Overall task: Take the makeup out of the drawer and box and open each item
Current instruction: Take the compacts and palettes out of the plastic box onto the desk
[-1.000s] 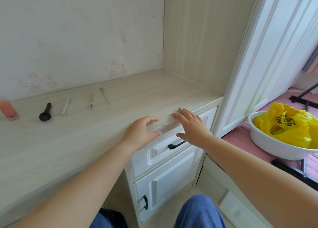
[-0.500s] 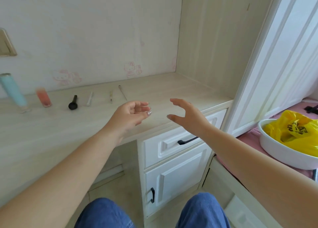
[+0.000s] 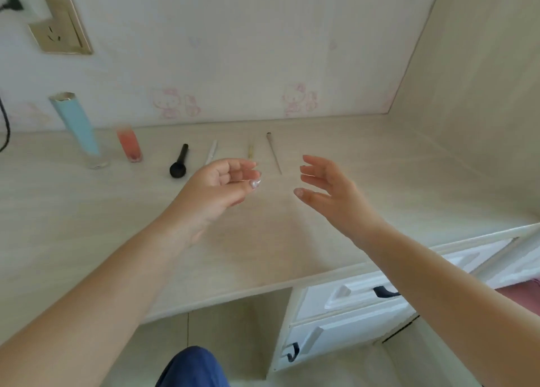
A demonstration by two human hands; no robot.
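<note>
Several makeup items lie in a row at the back of the pale wood desk [image 3: 87,229]: a tall blue tube [image 3: 76,126], a pink bottle [image 3: 130,147], a black brush [image 3: 179,165], a white stick [image 3: 211,152], a yellowish pencil [image 3: 250,150] and a thin brown pencil [image 3: 274,153]. My left hand [image 3: 222,186] hovers over the desk with fingers curled loosely, holding nothing. My right hand [image 3: 327,188] hovers beside it, fingers spread, empty. The white top drawer [image 3: 344,294] with a black handle [image 3: 384,291] sits closed under the desk's right end.
A second white drawer [image 3: 336,337] with a black handle [image 3: 293,351] is below the first. A wall socket [image 3: 60,28] and a black plug [image 3: 11,5] are at the upper left. A wooden side panel [image 3: 473,94] closes off the right. My blue-trousered knee [image 3: 193,369] is below.
Both hands left the drawer front and rose over the desk top, palms facing each other. The view swung left and up, bringing the blue tube and wall socket into sight.
</note>
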